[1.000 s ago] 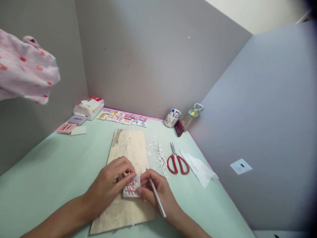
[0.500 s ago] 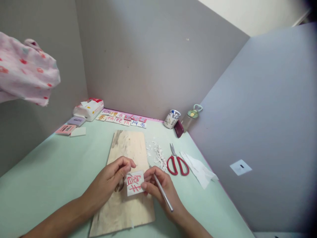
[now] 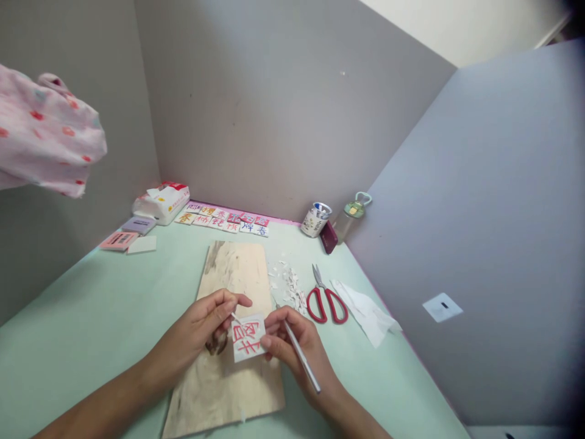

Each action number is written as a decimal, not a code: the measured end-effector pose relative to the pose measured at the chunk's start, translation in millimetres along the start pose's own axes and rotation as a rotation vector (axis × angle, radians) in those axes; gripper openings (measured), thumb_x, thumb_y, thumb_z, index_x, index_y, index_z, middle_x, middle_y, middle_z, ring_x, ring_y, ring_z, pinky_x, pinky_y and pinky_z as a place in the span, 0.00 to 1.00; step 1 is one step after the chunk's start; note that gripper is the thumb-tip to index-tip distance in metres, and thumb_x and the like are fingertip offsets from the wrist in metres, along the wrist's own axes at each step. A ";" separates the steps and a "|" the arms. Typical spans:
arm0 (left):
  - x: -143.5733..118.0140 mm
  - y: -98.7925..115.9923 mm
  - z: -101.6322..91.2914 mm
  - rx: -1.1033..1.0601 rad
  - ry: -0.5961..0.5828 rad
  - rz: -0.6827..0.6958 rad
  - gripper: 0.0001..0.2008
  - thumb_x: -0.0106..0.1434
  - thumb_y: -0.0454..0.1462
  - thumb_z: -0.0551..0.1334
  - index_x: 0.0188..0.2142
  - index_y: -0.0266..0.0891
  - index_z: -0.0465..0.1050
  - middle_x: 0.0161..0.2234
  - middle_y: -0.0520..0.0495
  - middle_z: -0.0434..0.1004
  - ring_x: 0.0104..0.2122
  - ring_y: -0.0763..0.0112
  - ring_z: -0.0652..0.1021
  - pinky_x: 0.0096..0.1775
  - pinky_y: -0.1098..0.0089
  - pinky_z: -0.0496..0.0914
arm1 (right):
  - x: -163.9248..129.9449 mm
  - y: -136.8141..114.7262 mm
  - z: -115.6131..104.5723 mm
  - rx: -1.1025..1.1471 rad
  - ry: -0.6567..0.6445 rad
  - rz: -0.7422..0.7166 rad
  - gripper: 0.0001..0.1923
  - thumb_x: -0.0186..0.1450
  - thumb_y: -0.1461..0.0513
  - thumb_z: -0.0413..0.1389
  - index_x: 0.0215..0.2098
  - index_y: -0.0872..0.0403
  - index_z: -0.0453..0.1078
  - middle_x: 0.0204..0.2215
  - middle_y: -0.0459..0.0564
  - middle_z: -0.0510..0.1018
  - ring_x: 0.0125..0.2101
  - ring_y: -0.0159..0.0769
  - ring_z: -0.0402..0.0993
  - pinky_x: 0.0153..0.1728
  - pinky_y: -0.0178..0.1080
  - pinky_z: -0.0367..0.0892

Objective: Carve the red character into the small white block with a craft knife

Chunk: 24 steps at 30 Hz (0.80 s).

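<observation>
Holding one cut card between two hands over the board

I see the white card with red characters (image 3: 247, 337) just above the wooden board (image 3: 228, 372), directly between both hands, its long side running roughly away from me. My left hand (image 3: 201, 326) pinches a thin white sliver at the card's upper left corner, fingers closed on it. My right hand (image 3: 292, 344) pins the card's right edge with the thumb while gripping one slim metal craft knife (image 3: 301, 356), its shaft angled back toward my wrist. Both hands touch the card; neither is nearer. I count one pair of red-handled scissors (image 3: 326, 302), one pile of white scraps (image 3: 290, 286), and one row of finished cards (image 3: 223, 219) by the wall.
</observation>
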<state>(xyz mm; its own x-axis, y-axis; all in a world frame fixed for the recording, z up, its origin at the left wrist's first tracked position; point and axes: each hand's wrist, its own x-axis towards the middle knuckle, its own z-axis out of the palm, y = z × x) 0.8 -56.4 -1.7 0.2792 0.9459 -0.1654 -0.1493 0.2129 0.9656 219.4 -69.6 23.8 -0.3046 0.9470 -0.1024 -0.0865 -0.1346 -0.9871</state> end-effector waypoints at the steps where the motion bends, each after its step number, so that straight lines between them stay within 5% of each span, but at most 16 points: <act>1: -0.1 -0.1 0.3 -0.016 0.004 -0.006 0.35 0.62 0.66 0.65 0.51 0.40 0.77 0.24 0.59 0.59 0.24 0.73 0.63 0.27 0.72 0.56 | 0.1 -0.3 0.2 0.001 0.000 0.000 0.23 0.55 0.49 0.77 0.36 0.53 0.75 0.26 0.41 0.77 0.25 0.26 0.72 0.31 0.31 0.68; 18: -4.0 8.0 7.2 -0.286 0.011 -0.080 0.33 0.57 0.60 0.74 0.49 0.35 0.82 0.25 0.55 0.64 0.26 0.73 0.68 0.27 0.74 0.63 | -1.3 -0.4 0.0 -0.010 0.027 -0.010 0.23 0.55 0.49 0.77 0.36 0.53 0.75 0.27 0.42 0.78 0.26 0.28 0.73 0.32 0.32 0.69; 22: -0.1 11.1 -4.9 -0.332 0.071 -0.021 0.22 0.61 0.51 0.75 0.44 0.35 0.83 0.30 0.49 0.73 0.28 0.71 0.73 0.30 0.72 0.72 | -1.6 -1.4 -0.9 -0.004 0.050 -0.011 0.23 0.54 0.49 0.77 0.35 0.53 0.75 0.27 0.42 0.77 0.26 0.28 0.73 0.31 0.33 0.70; 24: 3.6 14.6 -16.2 -0.342 0.151 0.036 0.13 0.63 0.43 0.75 0.40 0.36 0.82 0.42 0.43 0.79 0.35 0.69 0.76 0.40 0.71 0.76 | -1.4 -2.8 -1.1 0.006 0.067 -0.001 0.23 0.54 0.49 0.77 0.35 0.53 0.75 0.28 0.42 0.77 0.26 0.28 0.73 0.31 0.32 0.70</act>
<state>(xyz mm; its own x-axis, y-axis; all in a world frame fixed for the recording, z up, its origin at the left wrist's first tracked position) -15.8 -45.9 8.6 0.1286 0.9744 -0.1846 -0.4723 0.2238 0.8525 221.2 -70.3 26.6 -0.2403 0.9645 -0.1095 -0.0922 -0.1350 -0.9865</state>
